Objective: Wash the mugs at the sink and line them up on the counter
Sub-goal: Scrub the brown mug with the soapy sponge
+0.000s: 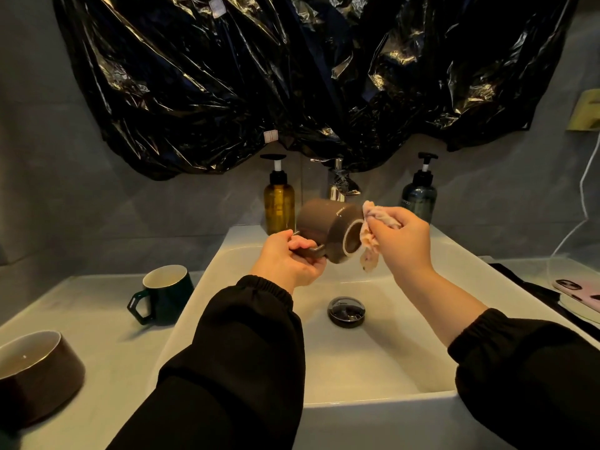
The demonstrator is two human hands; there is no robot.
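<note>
Hanging across the wall, black plastic sheeting (292,76) looms over a white sink (422,368) where a person is washing mugs. On the bench (97,319) to the left stand a squat brown vessel (39,378), mug or bowl unclear, and a dark green mug (165,293), upright, just beside the sink's edge. Over the basin, the left hand (289,261) grips a brown mug (324,222) by its handle. The mug is tipped on its side, one end turned to the right hand (402,238); whether mouth or base is hard to tell. That hand pinches a pale cloth (370,245) bunched against the end's rim. The likely risk is that the mug hangs from a single handle grip above hard ceramic. A wet handle could twist loose under the cloth's push, dropping it into the basin or against the tap (337,190) just behind. The left sleeve could also knock the green mug.
</note>
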